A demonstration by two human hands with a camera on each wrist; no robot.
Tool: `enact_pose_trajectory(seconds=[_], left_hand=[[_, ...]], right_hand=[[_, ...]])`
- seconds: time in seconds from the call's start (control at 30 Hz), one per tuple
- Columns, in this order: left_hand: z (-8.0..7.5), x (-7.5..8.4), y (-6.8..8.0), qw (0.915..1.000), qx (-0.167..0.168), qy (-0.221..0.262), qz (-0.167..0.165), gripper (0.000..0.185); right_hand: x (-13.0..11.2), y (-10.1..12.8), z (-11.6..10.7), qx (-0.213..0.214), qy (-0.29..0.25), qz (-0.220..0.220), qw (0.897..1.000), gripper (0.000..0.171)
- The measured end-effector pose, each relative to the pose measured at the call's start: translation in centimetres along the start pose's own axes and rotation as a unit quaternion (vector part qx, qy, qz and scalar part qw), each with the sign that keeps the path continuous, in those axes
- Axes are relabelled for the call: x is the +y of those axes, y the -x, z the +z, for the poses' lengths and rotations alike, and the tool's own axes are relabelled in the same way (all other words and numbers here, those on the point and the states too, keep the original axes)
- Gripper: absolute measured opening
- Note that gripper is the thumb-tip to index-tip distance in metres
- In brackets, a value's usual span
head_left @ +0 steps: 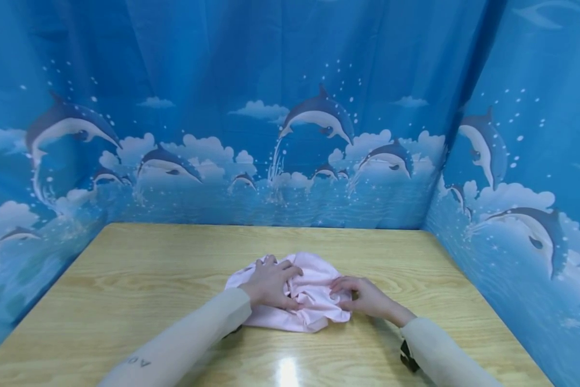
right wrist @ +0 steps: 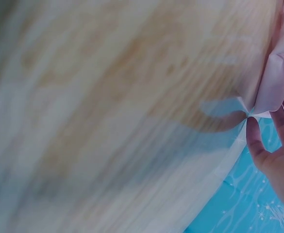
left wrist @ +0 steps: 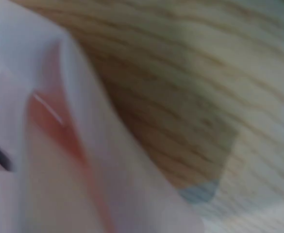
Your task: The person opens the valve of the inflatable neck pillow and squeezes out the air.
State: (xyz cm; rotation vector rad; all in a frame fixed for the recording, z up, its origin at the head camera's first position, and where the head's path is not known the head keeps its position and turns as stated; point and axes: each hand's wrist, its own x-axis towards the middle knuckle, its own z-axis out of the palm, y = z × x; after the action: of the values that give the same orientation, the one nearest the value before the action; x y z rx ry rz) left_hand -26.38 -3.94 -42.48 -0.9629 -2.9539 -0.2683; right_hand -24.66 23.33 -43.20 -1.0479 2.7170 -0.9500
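A crumpled light pink cloth [head_left: 314,279] lies bunched on the wooden table, its folds gathered towards the middle. From the left side, my left hand [head_left: 272,282] rests on top of it with fingers and thumb spread apart over the folds. At the cloth's right edge, my right hand [head_left: 367,296] pinches the fabric between thumb and fingers. The right wrist view shows that thumb [right wrist: 255,138] low by the table, beside a hanging fold of the cloth [right wrist: 274,85]. Blurred pale pink fabric [left wrist: 108,155] fills the left part of the left wrist view.
The wooden table [head_left: 164,252] has a light grain and a bright reflection near its front. Blue curtains [head_left: 212,70] printed with dolphins and clouds hang behind it and along its sides. A dark band [head_left: 408,357] shows at the right wrist, beneath the pale sleeve [head_left: 439,349].
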Motion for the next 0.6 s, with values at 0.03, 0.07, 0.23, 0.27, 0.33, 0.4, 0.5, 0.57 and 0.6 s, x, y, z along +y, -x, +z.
enact_pose_trajectory(seconds=[0.03,0.07,0.23,0.27,0.33,0.4,0.5,0.57,0.6], left_hand=[[-0.01,-0.01,-0.03,1.0,-0.002,0.0,-0.004,0.082],[0.01,-0.03,-0.08,1.0,-0.005,0.0,-0.007,0.085],[0.0,-0.06,-0.08,0.9998,-0.01,0.005,-0.018,0.104],[-0.01,-0.05,-0.07,0.9998,-0.01,0.006,-0.018,0.106],[-0.08,0.0,-0.04,0.9997,-0.012,0.006,-0.022,0.108],[-0.11,0.04,-0.07,0.9995,-0.016,0.005,-0.025,0.108],[-0.1,0.08,-0.16,0.9993,-0.021,0.005,-0.03,0.108],[0.02,0.02,-0.27,0.9994,-0.02,0.003,-0.029,0.105],[0.08,-0.01,-0.3,0.9994,-0.019,0.002,-0.027,0.103]], right_hand=[[0.05,-0.02,0.01,0.0,-0.001,0.0,1.0,0.027],[0.1,-0.04,0.02,0.0,-0.003,-0.001,1.0,0.027],[0.13,-0.1,0.1,0.002,-0.006,-0.007,1.0,0.027],[0.1,-0.1,0.11,0.001,-0.006,-0.007,1.0,0.027],[0.04,-0.12,0.11,-0.001,-0.008,-0.005,1.0,0.027],[0.03,-0.12,0.13,-0.003,-0.009,-0.003,1.0,0.026],[0.0,-0.13,0.13,-0.002,-0.012,-0.008,1.0,0.026],[0.01,-0.13,0.15,-0.001,-0.011,-0.012,1.0,0.026],[0.0,-0.13,0.15,-0.001,-0.011,-0.014,1.0,0.026]])
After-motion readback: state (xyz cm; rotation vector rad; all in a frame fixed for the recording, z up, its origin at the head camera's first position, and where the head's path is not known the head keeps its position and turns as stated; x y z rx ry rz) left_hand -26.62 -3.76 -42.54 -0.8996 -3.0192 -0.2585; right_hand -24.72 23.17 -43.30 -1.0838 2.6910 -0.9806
